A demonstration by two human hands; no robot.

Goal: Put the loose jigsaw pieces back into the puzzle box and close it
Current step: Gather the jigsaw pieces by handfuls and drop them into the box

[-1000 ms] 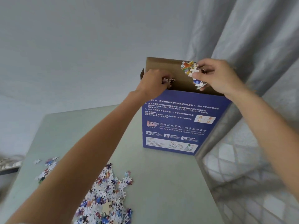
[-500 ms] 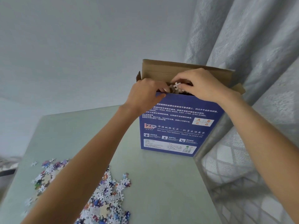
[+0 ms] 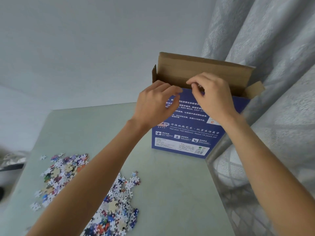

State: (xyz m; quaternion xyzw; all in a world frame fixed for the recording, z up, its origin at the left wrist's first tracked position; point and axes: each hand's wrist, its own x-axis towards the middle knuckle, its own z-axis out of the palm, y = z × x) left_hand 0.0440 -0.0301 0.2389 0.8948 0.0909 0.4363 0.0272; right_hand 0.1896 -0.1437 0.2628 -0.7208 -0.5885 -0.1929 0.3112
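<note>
The blue puzzle box (image 3: 187, 133) stands upright at the table's far right corner, its brown top flap (image 3: 204, 70) raised behind the opening. My left hand (image 3: 153, 103) hovers in front of the box's upper front edge with relaxed, slightly bent fingers, and no piece shows in it. My right hand (image 3: 213, 94) is over the opening, fingertips curled down toward it, with no piece visible. Loose jigsaw pieces (image 3: 115, 206) lie in a heap on the near table. A second scatter of pieces (image 3: 63, 171) lies to the left.
The pale green table (image 3: 170, 184) ends just right of the box, where a grey curtain (image 3: 272, 48) hangs. A small side flap (image 3: 255, 89) sticks out at the box's right. A plain wall stands behind.
A second ago my right hand held a colourful bunch of pieces above the box and my left held a few. Both lowered to the opening, and the pieces are no longer in view.
</note>
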